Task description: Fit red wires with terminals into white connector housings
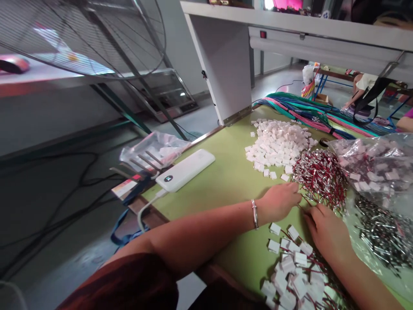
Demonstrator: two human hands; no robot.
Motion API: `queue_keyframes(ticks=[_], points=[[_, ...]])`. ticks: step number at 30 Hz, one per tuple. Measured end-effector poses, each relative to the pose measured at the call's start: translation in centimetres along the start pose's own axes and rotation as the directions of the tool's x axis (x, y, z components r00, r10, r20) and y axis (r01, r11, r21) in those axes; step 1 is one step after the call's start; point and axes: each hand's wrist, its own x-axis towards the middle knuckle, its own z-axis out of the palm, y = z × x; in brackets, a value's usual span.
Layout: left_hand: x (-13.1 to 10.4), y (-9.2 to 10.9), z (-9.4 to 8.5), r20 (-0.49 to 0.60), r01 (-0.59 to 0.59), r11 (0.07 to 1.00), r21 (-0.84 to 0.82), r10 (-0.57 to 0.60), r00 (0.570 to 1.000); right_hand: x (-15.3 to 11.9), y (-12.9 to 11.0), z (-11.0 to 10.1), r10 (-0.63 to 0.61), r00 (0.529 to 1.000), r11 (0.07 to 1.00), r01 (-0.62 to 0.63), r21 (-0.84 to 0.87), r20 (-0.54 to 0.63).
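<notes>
My left hand [281,200], with a silver bracelet at the wrist, is closed with its fingertips pinched at the near edge of a pile of short red wires [319,176] with metal ends. My right hand [328,230] faces it from the right, its fingers bent and closed. A thin dark red wire shows between the fingertips of both hands; its ends are hidden. Beyond my left hand is a heap of small white plastic connector housings [279,142]. Below my hands lie white housings with wires attached [293,275], in a loose pile.
At right are a clear bag of white parts [380,168] and a pile of dark metal-tipped wires [383,232]. Long coloured cables [290,105] lie at the back. A white power bank [187,170] sits at the left edge, near a fan [97,38]. Another person [364,86] is in the background.
</notes>
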Motion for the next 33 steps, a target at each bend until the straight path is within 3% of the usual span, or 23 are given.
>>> queue_keyframes(ticks=[2,4,6,8,10,12,15,20,22,24,26,29,33], points=[[-0.1,0.3,-0.3,-0.078,0.01,0.994,-0.107,-0.018,0.997,0.0,0.2,-0.1,0.031,0.998,0.997,-0.027,0.074,-0.046],[-0.3,0.5,-0.5,-0.19,0.053,0.929,-0.367,-0.131,0.973,0.1,0.3,-0.6,0.087,0.989,0.972,-0.058,0.227,-0.12],[-0.4,0.7,-0.6,-0.176,0.088,0.72,-0.689,-0.283,0.943,0.1,0.1,-1.2,0.139,0.974,0.929,-0.064,0.365,-0.181],[-0.4,0.8,-0.4,-0.032,0.114,0.435,-0.893,-0.313,0.949,0.1,-0.5,-1.7,0.117,0.971,0.917,-0.026,0.397,-0.208],[-0.5,0.9,-0.1,0.063,0.115,0.202,-0.973,-0.246,0.967,0.1,-1.0,-1.8,0.041,0.977,0.928,0.04,0.37,-0.208],[-0.5,1.1,0.0,0.084,0.09,0.025,-0.996,-0.176,0.981,-0.1,-1.3,-1.7,0.003,0.977,0.927,0.077,0.366,-0.212],[-0.7,1.6,-0.1,0.08,0.066,-0.124,-0.99,-0.118,0.99,-0.3,-1.4,-1.5,0.018,0.968,0.908,0.089,0.409,-0.251],[-0.9,1.9,-0.2,0.097,0.088,-0.1,-0.991,-0.089,0.991,0.0,-1.5,-2.1,-0.035,0.963,0.922,0.134,0.362,-0.269],[-0.9,1.7,-0.4,0.079,0.065,-0.107,-0.992,-0.134,0.988,0.3,-0.4,-3.3,-0.049,0.976,0.914,0.13,0.383,-0.213],[-0.8,1.2,-0.8,0.049,0.035,-0.071,-0.997,-0.211,0.976,0.3,1.8,-4.9,-0.01,0.995,0.926,0.048,0.374,-0.103],[-0.6,0.5,-1.3,0.0,0.014,0.045,-0.999,-0.29,0.957,0.1,4.7,-6.5,0.099,0.992,0.952,-0.118,0.281,0.083],[-0.2,-0.6,-1.5,-0.048,0.05,0.273,-0.961,-0.343,0.938,-0.7,8.6,-7.5,0.287,0.898,0.957,-0.282,-0.065,0.333],[0.1,-1.3,-1.0,-0.021,0.143,0.466,-0.873,-0.328,0.944,-1.3,10.5,-6.2,0.369,0.816,0.926,-0.28,-0.254,0.445]])
